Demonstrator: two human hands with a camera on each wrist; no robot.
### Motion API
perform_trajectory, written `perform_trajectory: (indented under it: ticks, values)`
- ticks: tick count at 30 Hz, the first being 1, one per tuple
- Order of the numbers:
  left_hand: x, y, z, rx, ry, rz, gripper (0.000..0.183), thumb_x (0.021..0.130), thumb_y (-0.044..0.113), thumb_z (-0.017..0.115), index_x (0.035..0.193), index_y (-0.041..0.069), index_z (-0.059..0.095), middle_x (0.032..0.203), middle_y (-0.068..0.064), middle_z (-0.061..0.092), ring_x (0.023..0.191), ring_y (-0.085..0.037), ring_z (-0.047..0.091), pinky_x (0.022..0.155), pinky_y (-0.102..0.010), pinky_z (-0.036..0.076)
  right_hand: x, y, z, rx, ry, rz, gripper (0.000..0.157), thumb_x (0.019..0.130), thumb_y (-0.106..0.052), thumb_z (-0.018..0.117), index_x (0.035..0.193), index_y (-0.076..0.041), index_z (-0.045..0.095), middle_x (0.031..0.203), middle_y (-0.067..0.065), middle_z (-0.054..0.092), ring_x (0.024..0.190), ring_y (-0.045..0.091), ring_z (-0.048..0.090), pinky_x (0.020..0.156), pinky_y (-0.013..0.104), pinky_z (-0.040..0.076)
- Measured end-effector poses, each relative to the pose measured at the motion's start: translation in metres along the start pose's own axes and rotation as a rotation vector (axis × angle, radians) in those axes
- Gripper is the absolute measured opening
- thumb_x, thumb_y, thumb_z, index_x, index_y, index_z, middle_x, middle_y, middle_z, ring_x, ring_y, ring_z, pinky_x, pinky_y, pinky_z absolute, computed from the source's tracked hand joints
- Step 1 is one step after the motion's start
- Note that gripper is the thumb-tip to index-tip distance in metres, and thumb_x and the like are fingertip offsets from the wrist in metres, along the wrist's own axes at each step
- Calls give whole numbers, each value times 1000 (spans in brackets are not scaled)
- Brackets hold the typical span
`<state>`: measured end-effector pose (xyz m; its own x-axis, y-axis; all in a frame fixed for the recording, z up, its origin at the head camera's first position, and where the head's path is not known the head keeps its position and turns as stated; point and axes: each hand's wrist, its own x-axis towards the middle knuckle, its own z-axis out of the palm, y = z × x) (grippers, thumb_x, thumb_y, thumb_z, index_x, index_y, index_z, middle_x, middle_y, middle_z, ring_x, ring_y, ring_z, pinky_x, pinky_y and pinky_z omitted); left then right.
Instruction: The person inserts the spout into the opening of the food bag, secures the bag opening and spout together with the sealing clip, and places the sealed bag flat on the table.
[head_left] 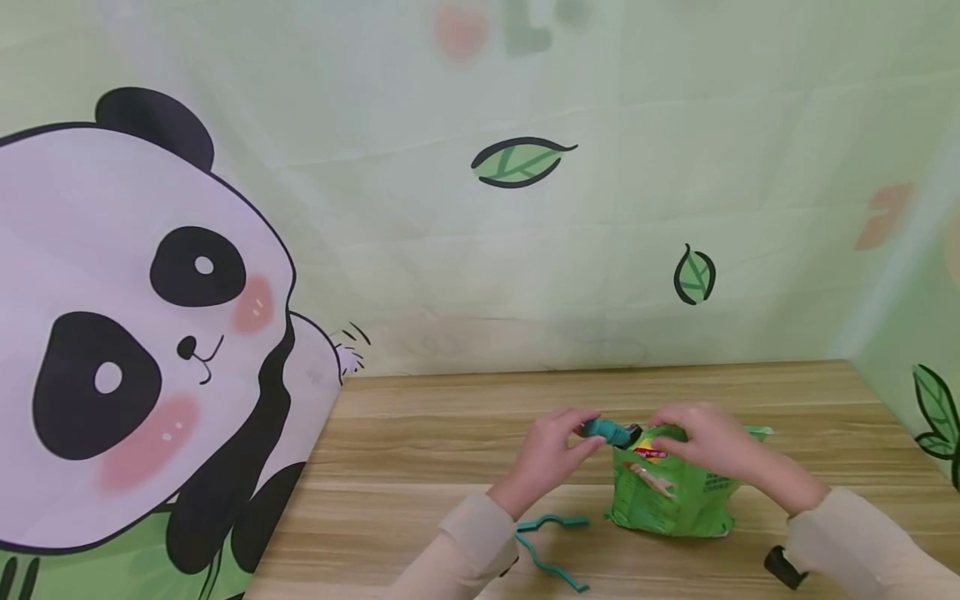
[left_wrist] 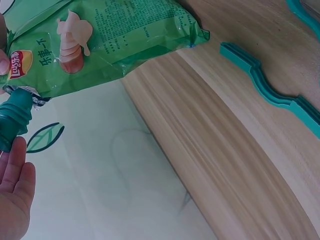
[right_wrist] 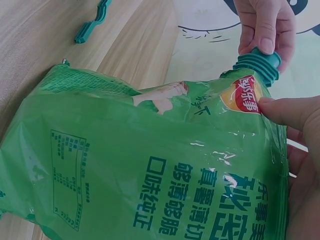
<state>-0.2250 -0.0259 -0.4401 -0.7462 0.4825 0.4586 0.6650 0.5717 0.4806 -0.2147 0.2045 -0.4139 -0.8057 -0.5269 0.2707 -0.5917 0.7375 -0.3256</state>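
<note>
Currently pinching the ribbed spout [head_left: 606, 431] with the left hand [head_left: 549, 450] at ten o'clock on the green bag [head_left: 667, 508], and the bag's top with the right hand [head_left: 705, 433], on the desk [head_left: 420, 450] toward four o'clock in the head view, perhaps risking torn film from uneven tugging

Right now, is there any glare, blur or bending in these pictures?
Right wrist: small white glints on the green bag; left wrist: grain lines bow across the wooden tabletop, possibly lens distortion; head: a pale streak down the right of the backdrop, and a soft-edged pink blotch up top, blur or print, I can't tell.
</note>
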Motion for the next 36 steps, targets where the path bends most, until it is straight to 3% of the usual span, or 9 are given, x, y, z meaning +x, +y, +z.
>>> perform_trajectory:
  ticks: [11, 19, 36]
  values:
    - [5, 1, 6, -7, -32, 17, 32, 82, 26, 61, 109, 8, 61, 98, -2, 65, 83, -6, 60, 70, -11, 45, 1, -2, -3, 13, -34, 11, 25, 77, -23, 67, 97, -8, 65, 93, 3, 67, 84, 20, 63, 70, 36, 50]
    - [7, 6, 6, 14, -89, -19, 33, 84, 29, 58, 110, 10, 60, 100, -1, 64, 84, -5, 59, 69, -9, 44, 2, -3, -3, -10, -55, 11, 32, 74, -28, 69, 100, -10, 63, 95, 2, 66, 83, 18, 62, 67, 33, 49]
    - [9, 6, 9, 34, -83, 40, 31, 83, 27, 61, 109, 10, 61, 97, 0, 64, 82, -4, 59, 67, -7, 43, 3, -2, -2, -20, -90, 19, 33, 76, -30, 67, 101, -10, 63, 97, 3, 66, 83, 19, 63, 65, 33, 49]
